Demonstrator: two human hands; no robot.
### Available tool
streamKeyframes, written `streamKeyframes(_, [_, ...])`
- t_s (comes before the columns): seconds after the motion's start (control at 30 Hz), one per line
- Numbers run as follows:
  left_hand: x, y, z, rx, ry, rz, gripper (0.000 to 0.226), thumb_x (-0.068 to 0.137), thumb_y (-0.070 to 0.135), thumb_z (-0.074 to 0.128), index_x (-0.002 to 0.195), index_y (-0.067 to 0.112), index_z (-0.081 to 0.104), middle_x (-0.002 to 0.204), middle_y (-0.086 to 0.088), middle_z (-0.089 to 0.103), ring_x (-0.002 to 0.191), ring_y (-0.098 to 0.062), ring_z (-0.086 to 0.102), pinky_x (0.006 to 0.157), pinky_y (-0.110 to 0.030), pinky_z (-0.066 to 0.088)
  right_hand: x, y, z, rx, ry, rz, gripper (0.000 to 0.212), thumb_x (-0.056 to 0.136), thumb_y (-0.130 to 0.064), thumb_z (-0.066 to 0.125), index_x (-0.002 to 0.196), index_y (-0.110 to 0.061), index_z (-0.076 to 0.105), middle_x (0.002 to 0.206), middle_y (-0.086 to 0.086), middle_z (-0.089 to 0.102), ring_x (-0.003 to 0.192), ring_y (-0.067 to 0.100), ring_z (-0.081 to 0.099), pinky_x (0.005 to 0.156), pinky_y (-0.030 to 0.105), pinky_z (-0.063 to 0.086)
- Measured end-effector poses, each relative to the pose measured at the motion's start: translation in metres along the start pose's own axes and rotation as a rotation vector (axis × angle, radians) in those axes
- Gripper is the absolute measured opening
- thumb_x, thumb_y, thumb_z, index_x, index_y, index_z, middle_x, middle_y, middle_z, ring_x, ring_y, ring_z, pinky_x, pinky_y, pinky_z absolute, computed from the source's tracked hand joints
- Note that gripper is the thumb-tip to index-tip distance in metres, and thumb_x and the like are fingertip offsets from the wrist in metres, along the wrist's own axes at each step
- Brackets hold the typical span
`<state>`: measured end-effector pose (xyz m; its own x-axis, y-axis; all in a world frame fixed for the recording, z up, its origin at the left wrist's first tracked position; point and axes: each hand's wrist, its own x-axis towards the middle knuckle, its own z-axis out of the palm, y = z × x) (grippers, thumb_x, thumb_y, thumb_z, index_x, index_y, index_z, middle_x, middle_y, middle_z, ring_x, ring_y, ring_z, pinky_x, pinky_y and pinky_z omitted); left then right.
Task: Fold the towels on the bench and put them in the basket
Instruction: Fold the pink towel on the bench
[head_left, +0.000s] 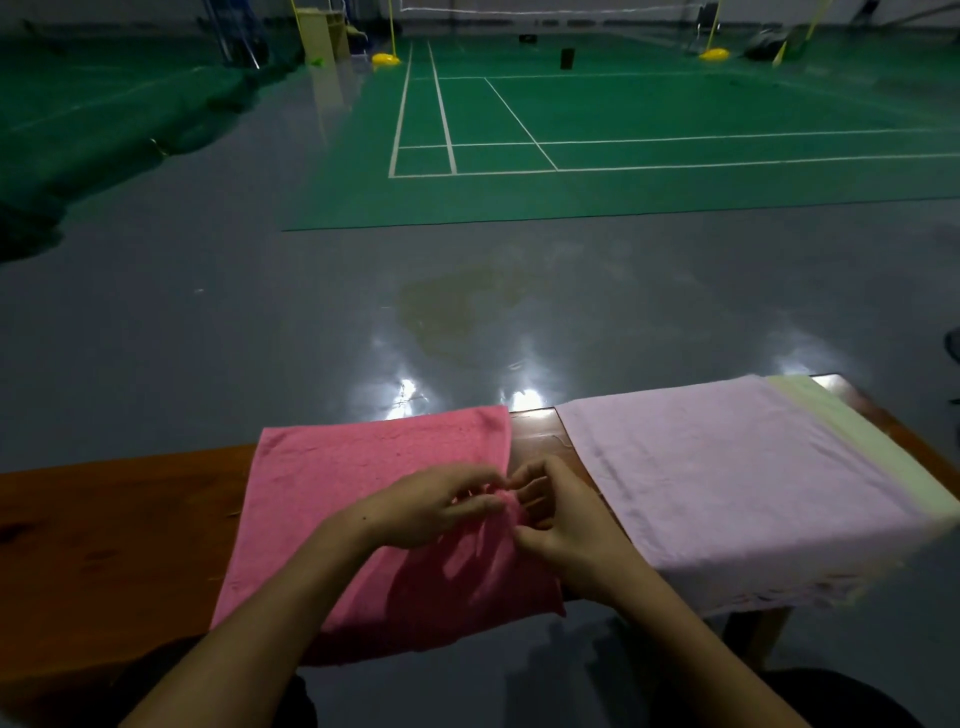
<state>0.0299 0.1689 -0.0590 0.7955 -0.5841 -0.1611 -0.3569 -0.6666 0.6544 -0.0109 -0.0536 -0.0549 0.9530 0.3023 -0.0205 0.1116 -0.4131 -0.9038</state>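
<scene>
Both hands, left hand (441, 506) and right hand (563, 525), pinch a flat pink terry towel's (332, 499) right edge on a brown wooden bench (104, 525); a lilac towel (727, 467) beside it lies unfolded; no basket visible.

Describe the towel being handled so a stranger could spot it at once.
Find the long wooden bench in front of the green court. Two towels lie on it; take the deep pink towel left of the pale lilac towel, the only one pinched by both hands.
</scene>
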Motion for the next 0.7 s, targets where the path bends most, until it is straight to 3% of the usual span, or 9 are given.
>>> streamKeyframes(0.1, [-0.002, -0.004, -0.004, 0.032, 0.043, 0.011, 0.015, 0.103, 0.05, 0.057, 0.106, 0.037, 0.064, 0.096, 0.014, 0.066, 0.086, -0.009, 0.062, 0.081, -0.047, 0.056, -0.001, 0.004, -0.002, -0.015, -0.01, -0.007, 0.042, 0.082, -0.005, 0.08, 0.108, -0.027, 0.056, 0.101, -0.001, 0.068, 0.091, 0.01, 0.069, 0.08, 0.03, 0.06])
streamKeyframes(0.27, [-0.013, -0.004, -0.017, -0.067, 0.154, 0.084, 0.003, 0.102, 0.037, 0.066, 0.1, 0.038, 0.068, 0.098, 0.016, 0.07, 0.093, -0.007, 0.066, 0.083, -0.036, 0.058, -0.003, 0.008, -0.004, 0.004, -0.112, 0.047, 0.057, 0.081, -0.019, 0.087, 0.129, -0.028, 0.056, 0.11, -0.003, 0.073, 0.101, 0.01, 0.071, 0.087, 0.035, 0.062])
streamKeyframes(0.3, [-0.017, -0.002, -0.021, -0.087, 0.172, 0.097, 0.01, 0.102, 0.033, 0.066, 0.097, 0.042, 0.067, 0.096, 0.018, 0.069, 0.091, -0.007, 0.066, 0.082, -0.032, 0.057, -0.003, 0.01, -0.003, -0.043, -0.144, 0.053, 0.057, 0.082, -0.024, 0.087, 0.131, -0.028, 0.058, 0.111, -0.005, 0.073, 0.103, 0.008, 0.071, 0.088, 0.035, 0.062])
streamKeyframes(0.4, [-0.029, -0.004, -0.031, -0.137, 0.217, 0.123, 0.01, 0.102, 0.029, 0.067, 0.094, 0.035, 0.066, 0.091, 0.01, 0.067, 0.085, -0.013, 0.063, 0.078, -0.028, 0.053, -0.004, 0.01, -0.004, -0.179, -0.208, 0.047, 0.037, 0.086, -0.035, 0.083, 0.12, -0.028, 0.07, 0.109, -0.012, 0.075, 0.101, 0.003, 0.071, 0.09, 0.034, 0.061])
streamKeyframes(0.53, [-0.046, -0.009, -0.043, -0.202, 0.272, 0.114, 0.016, 0.102, 0.027, 0.067, 0.094, 0.014, 0.068, 0.088, -0.006, 0.066, 0.084, -0.028, 0.061, 0.075, -0.028, 0.049, -0.005, -0.002, -0.002, -0.146, -0.238, 0.02, 0.011, 0.091, -0.031, 0.079, 0.1, -0.024, 0.08, 0.097, -0.013, 0.078, 0.094, 0.004, 0.073, 0.088, 0.034, 0.061])
streamKeyframes(0.7, [-0.069, -0.011, -0.055, -0.312, 0.293, 0.105, 0.015, 0.102, 0.026, 0.069, 0.097, 0.012, 0.072, 0.089, -0.015, 0.069, 0.086, -0.041, 0.064, 0.078, -0.054, 0.053, -0.002, -0.012, 0.011, -0.046, -0.241, 0.037, 0.018, 0.087, -0.027, 0.083, 0.104, -0.022, 0.078, 0.098, -0.007, 0.079, 0.093, 0.011, 0.075, 0.084, 0.039, 0.064])
